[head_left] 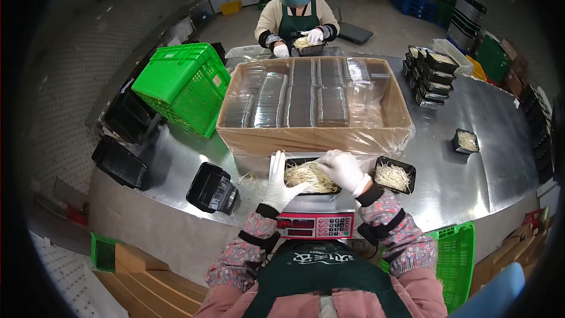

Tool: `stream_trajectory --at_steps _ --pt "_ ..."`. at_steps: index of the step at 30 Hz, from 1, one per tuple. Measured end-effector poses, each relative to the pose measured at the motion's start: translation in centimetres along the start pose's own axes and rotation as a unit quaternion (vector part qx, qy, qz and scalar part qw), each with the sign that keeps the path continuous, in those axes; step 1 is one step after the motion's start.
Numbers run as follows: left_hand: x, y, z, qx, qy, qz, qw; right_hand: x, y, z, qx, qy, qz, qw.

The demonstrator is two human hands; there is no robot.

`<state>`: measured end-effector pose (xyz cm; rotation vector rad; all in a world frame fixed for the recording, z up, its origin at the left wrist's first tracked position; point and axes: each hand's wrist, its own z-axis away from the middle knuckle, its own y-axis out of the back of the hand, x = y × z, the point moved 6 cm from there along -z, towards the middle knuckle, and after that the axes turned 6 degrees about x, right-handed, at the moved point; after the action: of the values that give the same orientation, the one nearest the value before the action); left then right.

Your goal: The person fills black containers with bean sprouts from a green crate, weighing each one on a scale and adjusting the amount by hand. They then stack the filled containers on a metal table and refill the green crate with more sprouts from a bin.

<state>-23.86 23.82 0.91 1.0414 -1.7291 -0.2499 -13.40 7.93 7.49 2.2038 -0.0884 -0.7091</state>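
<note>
A black tray of bean sprouts (309,178) rests on the scale (316,225), which has a red front panel with lit digits. My left hand (279,185), white-gloved, lies along the tray's left side with thumb and fingers stretched apart. Over the tray's right part, my gloved right hand (346,172) is closed in a pinch, its fingertips at the sprouts. Just right of that hand sits a second sprout-filled tray (394,176). A few loose sprouts (249,179) lie left of the scale.
Ahead stands a large carton (315,135) of clear plastic lids. Nested black trays (210,188) are at left, near a green crate (182,85). Filled trays (432,76) are stacked at right; one small tray (466,141) stands alone. Across the table, a person (297,23) holds a sprout tray.
</note>
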Motion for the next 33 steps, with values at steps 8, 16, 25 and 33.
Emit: stream_trajectory --at_steps 8,16,25,33 --pt "-1.5 -2.1 0.8 0.042 -0.032 -0.110 0.993 2.5 -4.4 1.8 0.017 -0.023 -0.059 0.998" --pt "-0.7 -4.6 0.3 -0.056 -0.043 -0.249 0.966 3.7 -10.3 3.6 -0.050 -0.137 0.018 0.989" --pt "0.0 -0.7 2.8 -0.057 -0.064 -0.178 0.980 0.5 -4.4 3.1 -0.002 -0.071 -0.142 0.987" --pt "-3.0 5.4 -4.5 0.104 -0.036 0.015 0.994 9.0 0.5 9.2 0.091 -0.197 0.021 0.976"
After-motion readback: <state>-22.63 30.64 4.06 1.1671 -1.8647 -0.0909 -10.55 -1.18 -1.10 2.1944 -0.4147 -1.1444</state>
